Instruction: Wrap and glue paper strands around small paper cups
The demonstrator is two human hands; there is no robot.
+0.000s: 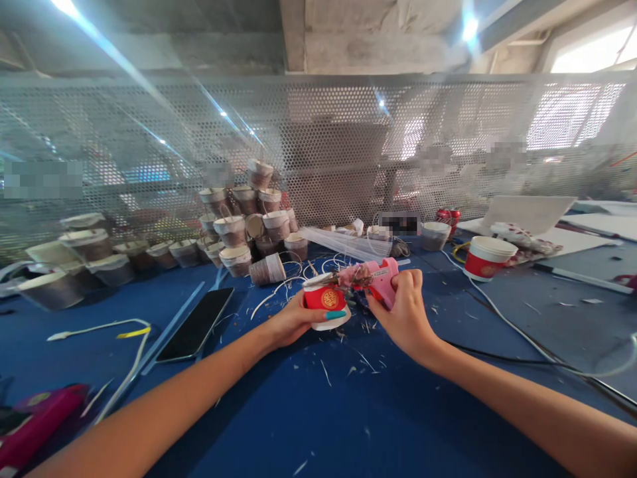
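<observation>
My left hand (292,318) is wrapped round a red and white paper cup (318,299) with a gold emblem, its thumb across the front. The cup tilts a little above the blue table. In my right hand (409,315) is a pink hot glue gun (382,280), fingers curled round its handle. The gun's nozzle end, smeared with residue, meets the cup's upper right rim. Exactly what lies at the nozzle tip is too cluttered to make out. Pale string scraps (279,292) lie just behind the cup.
Small wrapped buckets (231,231) are piled at the back left, more stand further left. A phone (196,325) lies left of my hands. Clear glue sticks (348,244) lie behind. Red and white cups (488,259) stand at right near cables (502,318). A perforated metal screen (328,146) closes the back.
</observation>
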